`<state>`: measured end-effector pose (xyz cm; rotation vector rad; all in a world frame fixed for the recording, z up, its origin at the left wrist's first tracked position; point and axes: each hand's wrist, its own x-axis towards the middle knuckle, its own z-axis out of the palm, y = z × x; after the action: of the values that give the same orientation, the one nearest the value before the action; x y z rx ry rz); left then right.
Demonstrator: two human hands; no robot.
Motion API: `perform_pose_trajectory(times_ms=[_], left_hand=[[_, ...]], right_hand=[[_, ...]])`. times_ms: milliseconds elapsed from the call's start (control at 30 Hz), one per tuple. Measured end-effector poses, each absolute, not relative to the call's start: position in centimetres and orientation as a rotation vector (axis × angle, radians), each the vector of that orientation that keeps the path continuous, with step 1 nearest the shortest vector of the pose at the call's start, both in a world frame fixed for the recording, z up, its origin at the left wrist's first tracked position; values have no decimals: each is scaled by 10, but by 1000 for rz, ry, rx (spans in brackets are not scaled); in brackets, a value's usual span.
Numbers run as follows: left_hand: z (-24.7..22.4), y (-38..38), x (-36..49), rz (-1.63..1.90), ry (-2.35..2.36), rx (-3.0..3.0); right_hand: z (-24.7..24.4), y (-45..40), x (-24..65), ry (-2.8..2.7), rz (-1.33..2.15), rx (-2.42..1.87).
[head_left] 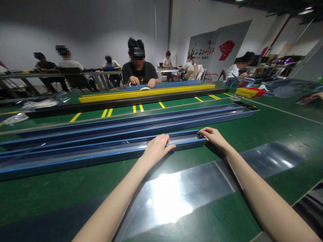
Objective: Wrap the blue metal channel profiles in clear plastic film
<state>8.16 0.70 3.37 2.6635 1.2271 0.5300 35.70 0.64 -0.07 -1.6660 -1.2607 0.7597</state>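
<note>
A long blue channel (101, 159) with raised side walls lies across the green table, running off the left side of the view. My left hand (158, 148) is closed over its near wall, a little short of the right end, with the thumb on the outer side. At that right end is my right hand (213, 137), its fingers bent together against the open end of the channel; what they pinch, if anything, is hidden. Nearer to me, under my forearms, a clear shiny plastic strip (202, 183) lies flat on the table.
Two more blue channels (156, 125) lie parallel behind, with a dark end piece (244, 107). Farther back are a black strip (126, 102) and a yellow channel (151, 93). A co-worker (140, 67) sits opposite, hands on another blue channel. Clear plastic (45, 102) lies far left.
</note>
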Motion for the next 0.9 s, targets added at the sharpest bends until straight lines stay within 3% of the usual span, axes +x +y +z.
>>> perform_pose_trajectory(times_ms=[133, 500, 900], left_hand=[[36, 5, 81, 487, 1248, 2694], [38, 3, 83, 422, 1300, 2740], [36, 3, 82, 396, 1321, 2781]], right_hand=[[11, 1, 350, -1299, 541, -1705], [23, -19, 294, -2092, -392, -1764], [17, -13, 294, -2231, -438, -1846]])
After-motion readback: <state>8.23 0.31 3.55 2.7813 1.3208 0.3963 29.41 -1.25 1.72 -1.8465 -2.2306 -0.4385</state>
